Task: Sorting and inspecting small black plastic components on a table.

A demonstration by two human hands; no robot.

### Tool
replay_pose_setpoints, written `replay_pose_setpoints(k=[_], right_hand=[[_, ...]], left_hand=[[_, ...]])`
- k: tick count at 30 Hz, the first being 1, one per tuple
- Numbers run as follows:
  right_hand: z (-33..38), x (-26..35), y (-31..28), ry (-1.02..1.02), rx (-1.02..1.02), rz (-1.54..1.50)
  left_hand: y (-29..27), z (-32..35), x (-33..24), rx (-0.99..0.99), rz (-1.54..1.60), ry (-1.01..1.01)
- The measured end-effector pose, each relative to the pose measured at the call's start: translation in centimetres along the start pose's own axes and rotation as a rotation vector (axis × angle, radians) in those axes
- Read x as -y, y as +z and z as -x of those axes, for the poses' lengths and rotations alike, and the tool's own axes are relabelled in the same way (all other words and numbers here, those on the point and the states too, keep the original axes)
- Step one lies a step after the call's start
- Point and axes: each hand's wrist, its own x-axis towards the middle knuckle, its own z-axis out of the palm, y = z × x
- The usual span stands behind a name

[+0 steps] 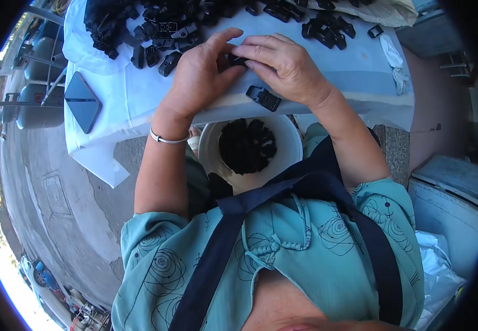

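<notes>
My left hand (200, 74) and my right hand (283, 63) meet over the white-covered table (355, 71), fingers pinched together on a small black plastic buckle part (237, 59). A finished black buckle (263, 97) lies on the cloth just below my right hand. Several more black buckle pieces (156, 33) are heaped at the table's far left, and a smaller group (327, 28) sits at the far right. A white bucket (291, 140) between my knees holds a pile of black buckles (247, 146). A thin bracelet (168, 139) circles my left wrist.
A dark phone (82, 102) lies on the table's left corner. Grey metal chairs (35, 83) stand at the left on the concrete floor (57, 209). A white box (448, 204) and crumpled plastic (434, 265) are at the right.
</notes>
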Motion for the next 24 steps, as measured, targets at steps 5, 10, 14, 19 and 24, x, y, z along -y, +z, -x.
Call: replay_pose_setpoints(k=[5,10,14,19,24], right_hand=[[0.7,1.9,0.0,0.005,0.046,0.121],[1.4,2.6,0.3,0.087,0.054,0.166],[1.4,3.1,0.5,0.146,-0.008,0.063],[1.0,2.5,0.2,0.113,-0.001,0.025],[1.2,2.7,0.6,0.095,0.046,0.096]], left_hand=[[0.2,0.8,0.0,-0.001,-0.031,0.002],[0.1,0.9,-0.9,0.02,0.022,-0.109],[0.3,1.2,-0.8,-0.026,-0.082,-0.04],[0.1,0.6,-0.7,-0.002,-0.04,-0.038],[-2.2,0.9,-2.3,-0.031,-0.082,-0.013]])
